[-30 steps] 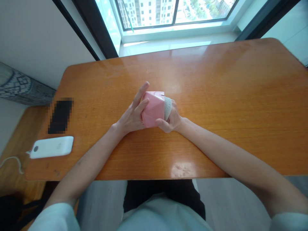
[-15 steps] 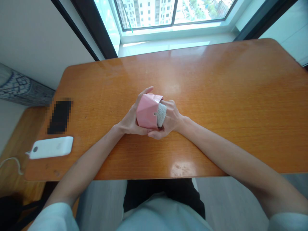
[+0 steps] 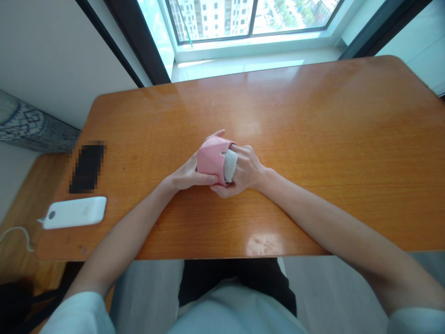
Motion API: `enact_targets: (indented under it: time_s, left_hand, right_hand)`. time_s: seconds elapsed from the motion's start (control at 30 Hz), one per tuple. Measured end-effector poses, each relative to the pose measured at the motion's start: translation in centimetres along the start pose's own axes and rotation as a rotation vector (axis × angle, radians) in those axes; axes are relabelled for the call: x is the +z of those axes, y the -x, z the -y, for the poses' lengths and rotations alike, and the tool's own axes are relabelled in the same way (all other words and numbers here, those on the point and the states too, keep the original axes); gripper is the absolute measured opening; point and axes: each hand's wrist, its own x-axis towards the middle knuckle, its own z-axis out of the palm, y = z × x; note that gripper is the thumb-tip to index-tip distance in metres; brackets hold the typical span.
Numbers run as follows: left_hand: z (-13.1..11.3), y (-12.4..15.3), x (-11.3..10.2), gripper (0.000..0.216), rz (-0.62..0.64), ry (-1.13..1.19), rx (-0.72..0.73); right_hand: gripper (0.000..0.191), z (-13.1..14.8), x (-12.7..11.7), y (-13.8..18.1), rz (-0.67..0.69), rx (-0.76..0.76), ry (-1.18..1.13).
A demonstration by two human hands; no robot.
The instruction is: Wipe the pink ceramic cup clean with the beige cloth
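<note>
pink faceted pot (image 3: 209, 160): held just above the table (image 3: 313, 139), at its middle, tilted on its side, between both hands. whether it touches the table surface cannot be told.

left hand (image 3: 186, 174): closed around the pot's left side, thumb laid along the near facet, fingertips showing past the far edge.

right hand (image 3: 246, 169): closed on a grey pad (image 3: 230, 165), pressing it against the right side of the pot. fingers curl over the pad, thumb under it and near the left thumb.

table, left end: a white flat device (image 3: 74, 212) lies near the near edge, with a pale cable (image 3: 17, 232) running off its left end. a black blurred object (image 3: 86, 168) lies just beyond it, apart from it. both are well apart from the hands.

far side: a window (image 3: 243, 18) beyond the table's far edge.
</note>
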Motion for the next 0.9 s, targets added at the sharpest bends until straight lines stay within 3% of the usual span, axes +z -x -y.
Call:
enact_targets:
  time_s: [0.3, 0.47, 0.7, 0.9]
  left_hand:
    - [1.0, 0.3, -0.4, 0.127, -0.02, -0.044, 0.042]
    - [1.4, 0.3, -0.6, 0.129, -0.041, -0.047, 0.017]
    - [2.8, 0.2, -1.2, 0.133, -0.075, -0.004, 0.06]
    - [3.1, 0.6, -1.4, 0.131, -0.119, 0.016, 0.036]
  right_hand:
    - [0.052, -0.8, -0.2, 0.8, 0.178, 0.018, -0.045]
    - [0.036, -1.1, -0.7, 0.3, 0.163, -0.026, -0.066]
    - [0.009, -0.7, -1.7, -0.7, 0.32, 0.072, -0.166]
    - [0.009, -0.9, -2.2, -1.1, 0.352, 0.063, -0.229]
